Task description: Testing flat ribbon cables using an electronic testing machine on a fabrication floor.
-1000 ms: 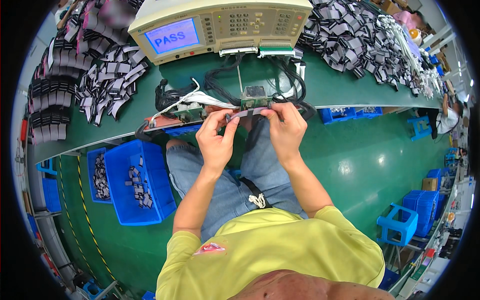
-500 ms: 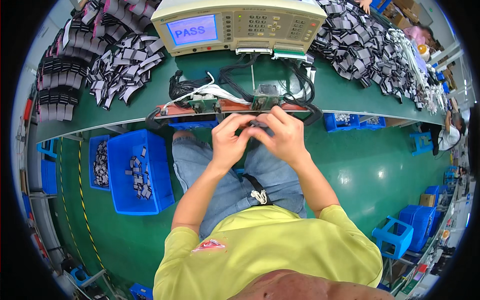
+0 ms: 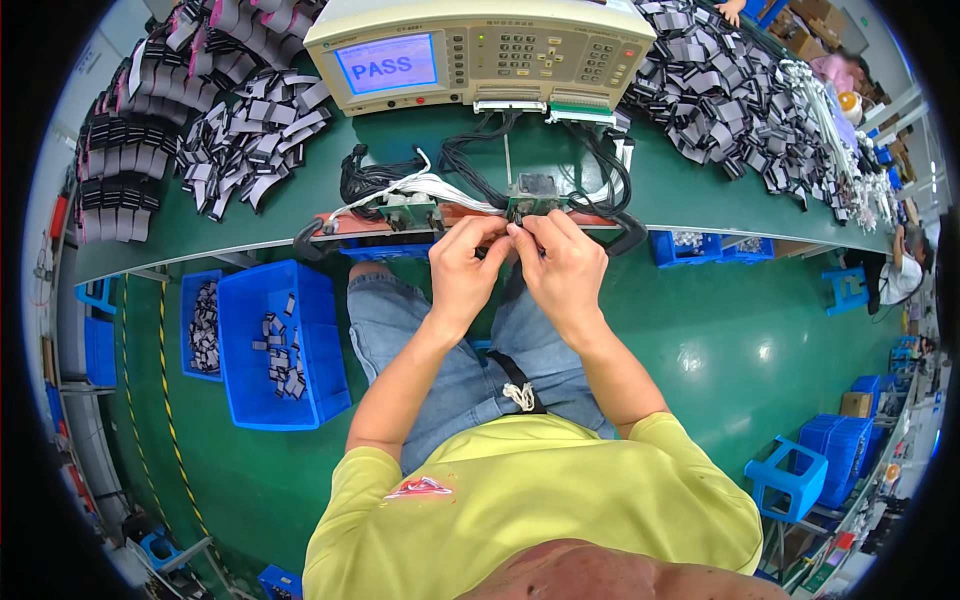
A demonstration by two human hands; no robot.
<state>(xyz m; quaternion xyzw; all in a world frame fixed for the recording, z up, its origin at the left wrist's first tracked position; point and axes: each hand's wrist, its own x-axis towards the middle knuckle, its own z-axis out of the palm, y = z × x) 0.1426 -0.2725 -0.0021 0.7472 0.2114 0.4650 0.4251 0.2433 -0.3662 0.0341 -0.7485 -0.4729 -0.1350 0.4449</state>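
My left hand and my right hand meet at the bench's front edge, fingers pinched together. Between their fingertips is a small black connector piece, mostly covered by the fingers. Just beyond my fingertips stands a green circuit-board test fixture on an orange-red strip. A second green board fixture sits left of it on the same strip. Black and white wire bundles run from the fixtures toward a beige tester with a lit blue screen.
Grey ribbon cables with black connectors lie in a left pile and a larger right pile. A blue bin with more cables stands on the floor at left. Black curved handles flank the fixture strip. A blue stool stands at right.
Both hands have moved slightly forward, bringing the fingertips and the black piece closer to the right-hand fixture. My fingers have shifted their pinch; the tester's screen looks the same.
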